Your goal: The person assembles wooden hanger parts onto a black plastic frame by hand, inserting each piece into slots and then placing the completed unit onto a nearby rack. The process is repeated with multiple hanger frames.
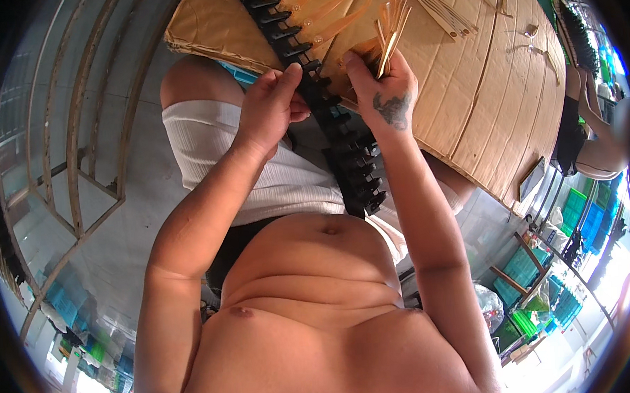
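Observation:
A long black bar [319, 96] with a row of clips runs from the top edge of the head view down toward my belly, slanting across the cardboard's near edge. My left hand [272, 103] pinches the bar at its left side, thumb on top by a clip. In my right hand [386, 84], just right of the bar, is a bundle of thin amber strips [394, 26], fanned with their ends pointing up and away. Further amber strips [332, 26] lie along the upper part of the bar, seemingly held in its clips. The lower clips hold nothing visible.
Brown cardboard [493, 97] covers the work surface. More thin strips [444, 12] lie on it at the far right, with a few small pieces [531, 32] beyond. A metal frame [77, 151] stands at left. Another person [597, 142] is at the right, near green and blue crates [575, 206].

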`<state>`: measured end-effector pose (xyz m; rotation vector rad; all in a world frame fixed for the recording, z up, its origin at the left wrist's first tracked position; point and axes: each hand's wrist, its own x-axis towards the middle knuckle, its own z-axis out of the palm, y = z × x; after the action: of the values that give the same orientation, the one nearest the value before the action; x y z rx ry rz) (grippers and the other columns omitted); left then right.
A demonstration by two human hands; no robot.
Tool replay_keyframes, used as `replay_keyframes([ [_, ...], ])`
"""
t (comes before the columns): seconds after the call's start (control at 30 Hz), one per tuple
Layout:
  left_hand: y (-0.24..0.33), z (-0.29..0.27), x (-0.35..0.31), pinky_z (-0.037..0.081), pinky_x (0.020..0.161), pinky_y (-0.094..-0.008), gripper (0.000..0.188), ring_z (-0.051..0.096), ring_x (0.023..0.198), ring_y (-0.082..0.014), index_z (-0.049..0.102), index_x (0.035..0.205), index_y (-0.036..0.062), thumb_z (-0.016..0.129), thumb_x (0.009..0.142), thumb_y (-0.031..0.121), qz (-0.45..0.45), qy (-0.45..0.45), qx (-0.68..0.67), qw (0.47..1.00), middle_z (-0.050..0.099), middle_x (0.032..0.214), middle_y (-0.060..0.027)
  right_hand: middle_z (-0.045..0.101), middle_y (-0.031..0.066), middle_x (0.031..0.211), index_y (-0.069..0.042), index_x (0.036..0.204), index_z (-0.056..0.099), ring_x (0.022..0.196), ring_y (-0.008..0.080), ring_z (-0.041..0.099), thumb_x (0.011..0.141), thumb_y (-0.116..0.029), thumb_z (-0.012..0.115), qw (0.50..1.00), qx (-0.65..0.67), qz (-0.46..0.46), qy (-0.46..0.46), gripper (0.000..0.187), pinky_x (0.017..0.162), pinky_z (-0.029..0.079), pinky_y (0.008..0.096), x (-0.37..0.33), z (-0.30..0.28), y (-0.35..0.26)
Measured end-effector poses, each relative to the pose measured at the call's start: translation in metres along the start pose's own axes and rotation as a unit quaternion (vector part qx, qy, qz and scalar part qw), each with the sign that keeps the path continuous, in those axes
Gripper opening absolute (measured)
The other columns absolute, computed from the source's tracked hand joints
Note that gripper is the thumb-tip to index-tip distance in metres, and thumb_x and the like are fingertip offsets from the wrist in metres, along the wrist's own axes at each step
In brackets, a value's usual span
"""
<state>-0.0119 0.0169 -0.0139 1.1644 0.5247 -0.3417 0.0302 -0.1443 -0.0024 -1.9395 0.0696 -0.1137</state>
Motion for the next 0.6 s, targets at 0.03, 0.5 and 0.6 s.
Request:
replay_keyframes([
  [0.03, -0.001, -0.001, 0.0, 0.051, 0.058, -0.0239, 0.033, 0.059, 0.062, -0.01, 0.055, 0.081, 0.0111, 0.06, 0.091, 0.042, -0.004, -0.003, -0.005, 1.0, 0.059, 0.07, -0.0002, 0.067, 0.0031, 0.077, 0.002, 0.093, 0.064, 0.07, 0.0088, 0.06, 0.081, -0.01, 0.07, 1.0, -0.006, 0.006, -0.001, 0.018, 0.065, 0.049, 0.0234, 0.001, 0.001, -0.003],
  [0.5, -0.005, 0.0, 0.001, 0.05, 0.059, -0.024, 0.031, 0.057, 0.061, -0.0088, 0.055, 0.08, 0.0113, 0.06, 0.091, 0.04, 0.008, 0.018, -0.018, 1.0, 0.056, 0.066, 0.0009, 0.066, 0.0105, 0.069, -0.001, 0.086, 0.064, 0.062, 0.0187, 0.063, 0.079, -0.022, 0.072, 0.999, 0.003, 0.032, -0.013, 0.024, 0.059, 0.049, 0.0313, 0.004, 0.01, 0.0],
  [0.6, -0.005, 0.0, 0.001, 0.05, 0.059, -0.024, 0.031, 0.057, 0.061, -0.0087, 0.055, 0.081, 0.0114, 0.061, 0.09, 0.041, 0.008, 0.021, -0.016, 1.0, 0.056, 0.066, 0.0009, 0.066, 0.0111, 0.07, 0.0, 0.086, 0.064, 0.063, 0.0189, 0.064, 0.079, -0.023, 0.072, 0.999, 0.019, 0.046, -0.021, 0.025, 0.059, 0.049, 0.0313, 0.003, 0.011, -0.002],
])
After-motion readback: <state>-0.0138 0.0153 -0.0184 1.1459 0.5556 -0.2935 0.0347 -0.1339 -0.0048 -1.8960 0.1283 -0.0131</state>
